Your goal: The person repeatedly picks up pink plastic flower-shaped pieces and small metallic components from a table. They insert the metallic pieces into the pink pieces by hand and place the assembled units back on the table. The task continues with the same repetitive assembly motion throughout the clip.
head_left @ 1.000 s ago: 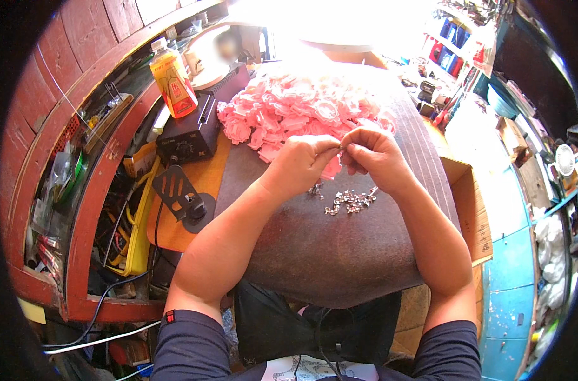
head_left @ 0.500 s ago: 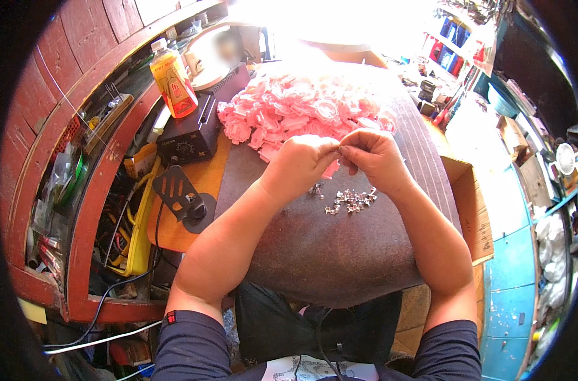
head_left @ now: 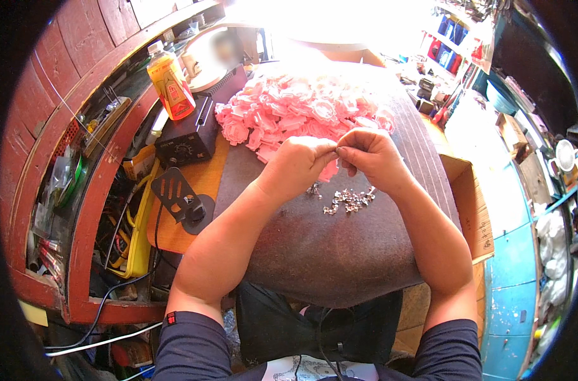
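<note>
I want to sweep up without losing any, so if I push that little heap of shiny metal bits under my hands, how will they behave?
The metal bits look tiny and loose, so they would probably scatter rather than slide together. The dark mat looks rough and may snag them.

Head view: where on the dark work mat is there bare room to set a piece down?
Bare mat lies between the forearms, below the small metal fasteners, down to the near edge. A strip right of the right hand is also free. The far half is crowded with the pink pieces, where both hands, left hand included, meet.
</note>
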The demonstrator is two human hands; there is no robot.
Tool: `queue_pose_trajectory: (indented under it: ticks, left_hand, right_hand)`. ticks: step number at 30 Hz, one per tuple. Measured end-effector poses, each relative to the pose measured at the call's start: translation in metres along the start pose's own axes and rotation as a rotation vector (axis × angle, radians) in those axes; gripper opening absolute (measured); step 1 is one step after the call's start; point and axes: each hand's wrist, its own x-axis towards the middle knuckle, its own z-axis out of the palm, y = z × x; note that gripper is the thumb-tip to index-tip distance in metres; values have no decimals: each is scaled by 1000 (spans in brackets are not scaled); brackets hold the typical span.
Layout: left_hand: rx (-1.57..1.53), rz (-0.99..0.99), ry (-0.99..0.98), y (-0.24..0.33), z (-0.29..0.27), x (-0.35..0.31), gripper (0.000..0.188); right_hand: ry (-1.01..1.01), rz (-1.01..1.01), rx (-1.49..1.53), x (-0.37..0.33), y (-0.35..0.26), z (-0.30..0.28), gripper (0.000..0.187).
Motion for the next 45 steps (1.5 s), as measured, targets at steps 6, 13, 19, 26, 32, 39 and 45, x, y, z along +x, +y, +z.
queue_pose_trajectory:
  ticks: [6, 13, 19, 26, 32, 39, 45]
  left_hand:
    - [-26, -9, -6, 0, 0, 0, 22]
    - [-59, -12, 13, 2, 0, 1, 19]
    - [-21, -12, -5, 0, 0, 0, 21]
    - [4, -15, -62, -4, 2, 0, 22]
    - [-165, -343, -80, 6, -2, 1, 23]
    - [-196, -343, 121, -11, 1, 2, 31]
    - [-224, -398, 90, 13, -5, 4, 37]
  right_hand:
    - [-13, -9, 20, 0, -1, -1, 7]
    - [-8, -8, 15, 0, 0, 0, 7]
    - [-22, -4, 16, 1, 1, -1, 6]
    - [-31, 84, -84, 0, -3, -5, 3]
    - [88, 69, -113, 4, 6, -12, 2]
    - [94, 4, 25, 1, 8, 3, 5]
    - [135, 5, -53, 2, 14, 6, 4]
